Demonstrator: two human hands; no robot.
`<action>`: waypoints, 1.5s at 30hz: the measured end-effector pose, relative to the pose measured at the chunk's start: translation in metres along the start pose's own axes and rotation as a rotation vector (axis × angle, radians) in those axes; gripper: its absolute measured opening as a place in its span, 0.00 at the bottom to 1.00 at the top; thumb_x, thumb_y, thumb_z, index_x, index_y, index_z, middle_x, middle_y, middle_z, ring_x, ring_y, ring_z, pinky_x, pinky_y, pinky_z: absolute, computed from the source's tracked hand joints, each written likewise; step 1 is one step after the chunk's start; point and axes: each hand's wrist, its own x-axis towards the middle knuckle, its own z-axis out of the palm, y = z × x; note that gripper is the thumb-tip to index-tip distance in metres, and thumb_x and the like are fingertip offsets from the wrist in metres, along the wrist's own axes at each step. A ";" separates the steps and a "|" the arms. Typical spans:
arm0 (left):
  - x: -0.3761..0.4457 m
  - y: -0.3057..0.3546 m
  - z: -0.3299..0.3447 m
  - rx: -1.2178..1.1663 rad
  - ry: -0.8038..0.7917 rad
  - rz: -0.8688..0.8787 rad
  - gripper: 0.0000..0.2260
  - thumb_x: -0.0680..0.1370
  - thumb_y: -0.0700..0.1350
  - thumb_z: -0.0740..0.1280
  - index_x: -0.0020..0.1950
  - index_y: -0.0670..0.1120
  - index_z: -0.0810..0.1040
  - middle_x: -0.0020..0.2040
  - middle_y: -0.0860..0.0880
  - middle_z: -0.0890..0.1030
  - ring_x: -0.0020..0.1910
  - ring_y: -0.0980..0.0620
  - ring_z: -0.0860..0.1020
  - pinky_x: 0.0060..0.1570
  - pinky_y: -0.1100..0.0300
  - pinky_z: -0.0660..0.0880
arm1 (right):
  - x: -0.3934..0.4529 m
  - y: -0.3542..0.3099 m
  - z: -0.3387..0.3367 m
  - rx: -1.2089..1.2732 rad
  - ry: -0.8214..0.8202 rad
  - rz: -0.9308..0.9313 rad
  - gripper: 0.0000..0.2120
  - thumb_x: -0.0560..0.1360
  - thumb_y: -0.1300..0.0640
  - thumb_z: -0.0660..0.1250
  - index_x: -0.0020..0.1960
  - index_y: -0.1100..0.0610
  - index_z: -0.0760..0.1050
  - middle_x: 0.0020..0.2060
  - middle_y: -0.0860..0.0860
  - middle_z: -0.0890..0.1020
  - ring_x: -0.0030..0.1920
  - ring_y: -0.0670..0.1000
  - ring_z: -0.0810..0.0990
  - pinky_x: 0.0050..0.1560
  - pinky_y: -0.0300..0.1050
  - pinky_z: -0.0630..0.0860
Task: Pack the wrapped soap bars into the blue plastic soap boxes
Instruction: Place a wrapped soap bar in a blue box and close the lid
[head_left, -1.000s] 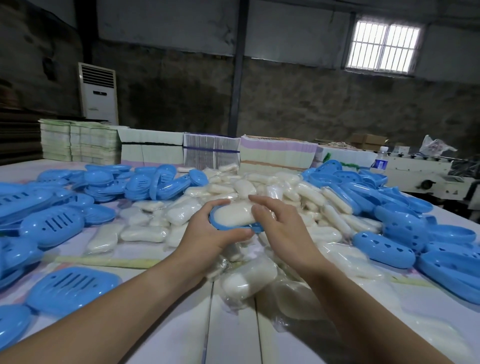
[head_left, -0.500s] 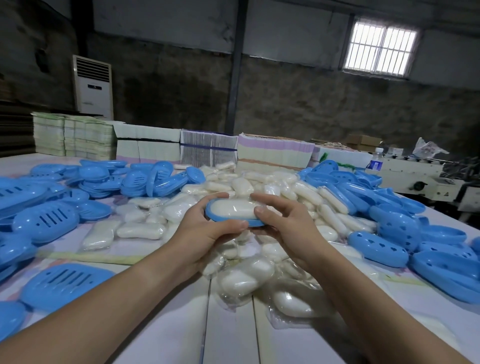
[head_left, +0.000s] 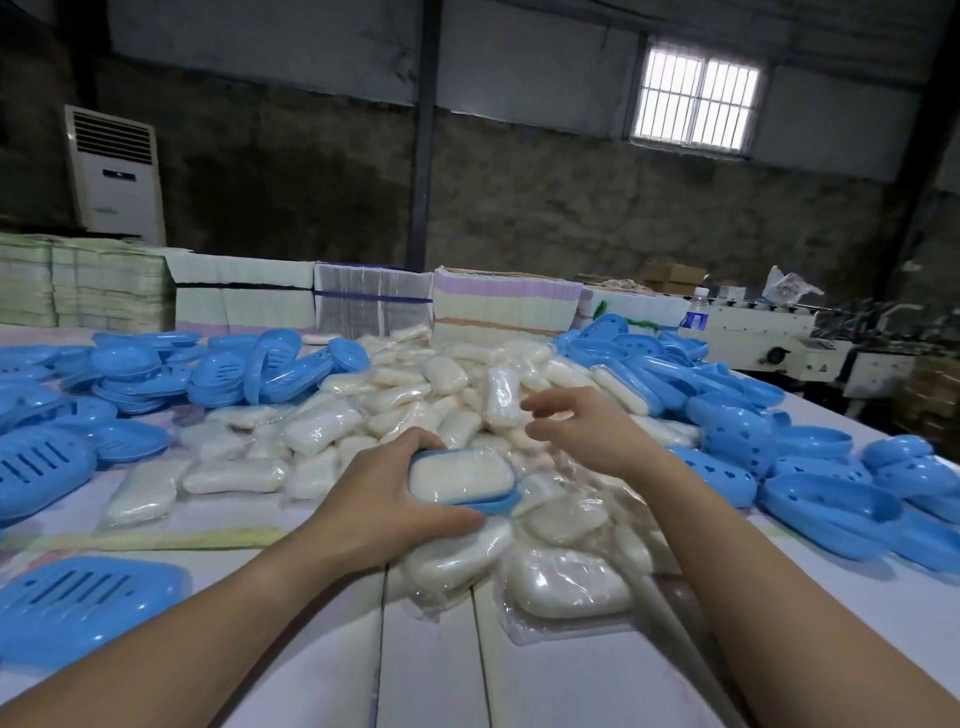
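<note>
My left hand (head_left: 384, 493) grips a blue soap box half (head_left: 496, 503) with a wrapped white soap bar (head_left: 460, 475) lying in it, held just above the soap pile. My right hand (head_left: 587, 426) hovers further back over the heap of wrapped soap bars (head_left: 415, 395), fingers loosely curved, holding nothing. Blue slotted box halves (head_left: 78, 597) lie at my near left. More blue box halves (head_left: 727, 405) are heaped on the right.
The white table (head_left: 426, 670) runs toward me with bare planks. Stacks of flat cartons (head_left: 244, 296) line its far edge. A water bottle (head_left: 695, 314) and a machine (head_left: 769, 343) stand at the right. An air conditioner (head_left: 117, 174) stands by the back wall.
My right hand let go of the box and moved back and right over the soap pile. My left hand lowered the box with the soap toward me.
</note>
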 end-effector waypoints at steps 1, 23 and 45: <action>0.001 -0.002 0.002 0.005 -0.015 0.002 0.27 0.57 0.60 0.81 0.51 0.58 0.77 0.47 0.58 0.82 0.45 0.66 0.77 0.40 0.73 0.71 | 0.007 0.007 -0.009 -0.224 0.048 0.036 0.17 0.75 0.57 0.68 0.63 0.47 0.78 0.57 0.47 0.82 0.50 0.47 0.78 0.50 0.41 0.74; 0.001 -0.004 0.005 0.065 -0.003 0.053 0.28 0.57 0.57 0.83 0.52 0.60 0.77 0.48 0.58 0.83 0.46 0.69 0.77 0.40 0.74 0.70 | 0.006 0.087 -0.068 -0.557 0.512 0.573 0.16 0.75 0.62 0.63 0.59 0.48 0.76 0.59 0.55 0.78 0.67 0.60 0.64 0.62 0.63 0.63; 0.003 -0.005 0.007 0.044 0.017 0.057 0.27 0.57 0.58 0.83 0.52 0.59 0.77 0.47 0.59 0.82 0.47 0.67 0.78 0.41 0.75 0.71 | -0.009 0.011 -0.012 0.013 0.451 -0.433 0.12 0.75 0.64 0.70 0.55 0.51 0.82 0.46 0.41 0.81 0.50 0.43 0.77 0.52 0.35 0.71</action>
